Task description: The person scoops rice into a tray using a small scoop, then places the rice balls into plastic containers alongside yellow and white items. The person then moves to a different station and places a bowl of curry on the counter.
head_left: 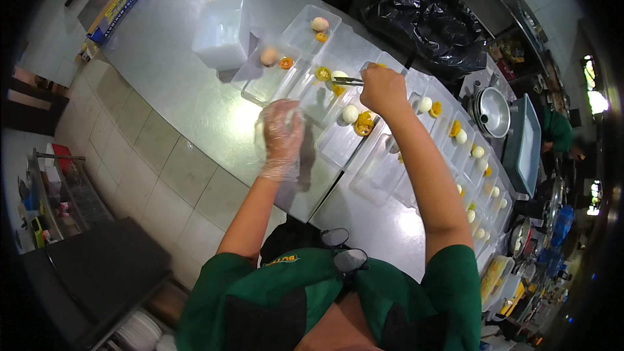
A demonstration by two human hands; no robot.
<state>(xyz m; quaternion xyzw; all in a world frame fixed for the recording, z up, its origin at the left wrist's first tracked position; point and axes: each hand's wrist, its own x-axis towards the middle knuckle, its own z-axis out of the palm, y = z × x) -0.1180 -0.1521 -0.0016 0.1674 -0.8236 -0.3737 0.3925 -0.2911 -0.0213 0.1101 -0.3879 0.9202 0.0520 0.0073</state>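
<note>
My right hand [382, 88] is closed on metal tweezers [347, 80], whose tips point left over a clear plastic box [320, 96] holding a white ball [338, 75] and an orange slice [323, 73]. My left hand [281, 131], in a clear plastic glove, hovers with fingers apart over the steel counter [188, 91], just left of the boxes and holding nothing. Another box beside my right hand holds a white ball [350, 114] and an orange piece [364, 124].
A long row of clear boxes with white balls and orange pieces [478, 156] runs along the counter to the right. A stack of clear boxes [223, 34] stands at the back left. A black bin bag [416, 10], metal bowls [493, 112] and another person [559, 131] are beyond.
</note>
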